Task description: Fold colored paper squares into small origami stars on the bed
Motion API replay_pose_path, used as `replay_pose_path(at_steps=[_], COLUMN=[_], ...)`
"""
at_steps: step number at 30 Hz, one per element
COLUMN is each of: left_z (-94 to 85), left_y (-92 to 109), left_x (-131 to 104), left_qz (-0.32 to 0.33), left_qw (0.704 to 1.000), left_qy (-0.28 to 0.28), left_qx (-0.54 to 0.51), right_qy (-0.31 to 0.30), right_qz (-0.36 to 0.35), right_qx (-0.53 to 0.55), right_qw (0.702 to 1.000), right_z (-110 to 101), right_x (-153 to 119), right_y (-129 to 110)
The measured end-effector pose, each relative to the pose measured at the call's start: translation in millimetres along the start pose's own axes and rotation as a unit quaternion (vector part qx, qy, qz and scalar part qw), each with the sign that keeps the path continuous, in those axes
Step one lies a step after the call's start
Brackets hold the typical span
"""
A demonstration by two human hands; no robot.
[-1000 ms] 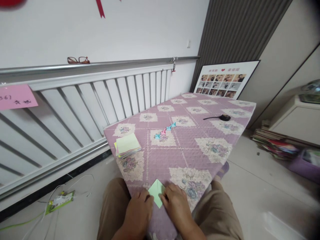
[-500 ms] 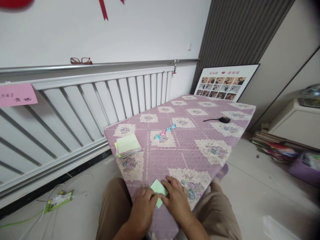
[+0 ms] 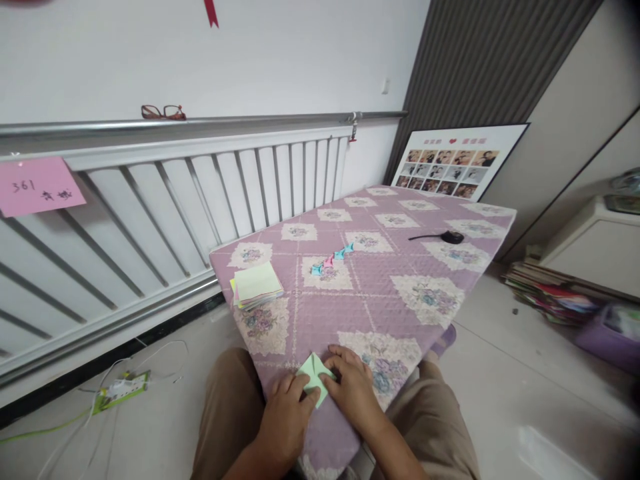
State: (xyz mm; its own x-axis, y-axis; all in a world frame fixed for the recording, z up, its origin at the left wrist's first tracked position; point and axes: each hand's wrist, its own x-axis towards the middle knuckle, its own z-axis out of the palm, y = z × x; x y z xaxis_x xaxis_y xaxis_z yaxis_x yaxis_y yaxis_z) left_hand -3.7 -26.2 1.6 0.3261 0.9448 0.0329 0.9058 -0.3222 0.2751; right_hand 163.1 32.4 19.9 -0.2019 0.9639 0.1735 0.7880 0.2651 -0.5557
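A light green paper (image 3: 314, 375), folded into a small diamond, lies on the purple flowered tablecloth (image 3: 333, 303) near its front end. My left hand (image 3: 289, 408) grips the paper's left side, thumb and fingers closed on it. On the right side my right hand (image 3: 351, 385) has its thumb and bent fingers on the paper. Farther up the cloth sits a stack of square paper (image 3: 257, 283), pale yellow-green on top. Several small folded blue and pink pieces (image 3: 329, 261) form a slanting row at the middle.
A black object with a thin strap (image 3: 451, 237) lies on the cloth's right part. A white radiator (image 3: 257, 183) runs along the left, with glasses (image 3: 163, 113) above it. A framed photo board (image 3: 453, 163) leans behind the table. A power strip (image 3: 121, 392) rests on the floor.
The camera view has shifted slightly. Both hands are still on the green paper, whose lower tip has moved up a little, and the thumbs have shifted slightly.
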Motion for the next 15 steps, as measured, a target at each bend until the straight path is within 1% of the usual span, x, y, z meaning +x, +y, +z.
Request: replay_pose_path(at_steps=[7, 12, 15], left_z=[-5.2, -10.4, -12.9], left_y=[1, 1, 1], left_x=[0, 2, 2], left_qz=[-0.005, -0.011, -0.014], left_qw=[1.000, 0.999, 0.999], left_qy=[0.002, -0.005, -0.006], left_qx=[-0.012, -0.032, -0.038], right_qy=[-0.031, 0.014, 0.019], right_qz=[-0.061, -0.158, -0.200], right_qx=[-0.008, -0.036, -0.050], right_qw=[0.998, 0.987, 0.978], right_z=[-1, -3, -5], right_x=[4, -1, -4], right_y=[12, 12, 8])
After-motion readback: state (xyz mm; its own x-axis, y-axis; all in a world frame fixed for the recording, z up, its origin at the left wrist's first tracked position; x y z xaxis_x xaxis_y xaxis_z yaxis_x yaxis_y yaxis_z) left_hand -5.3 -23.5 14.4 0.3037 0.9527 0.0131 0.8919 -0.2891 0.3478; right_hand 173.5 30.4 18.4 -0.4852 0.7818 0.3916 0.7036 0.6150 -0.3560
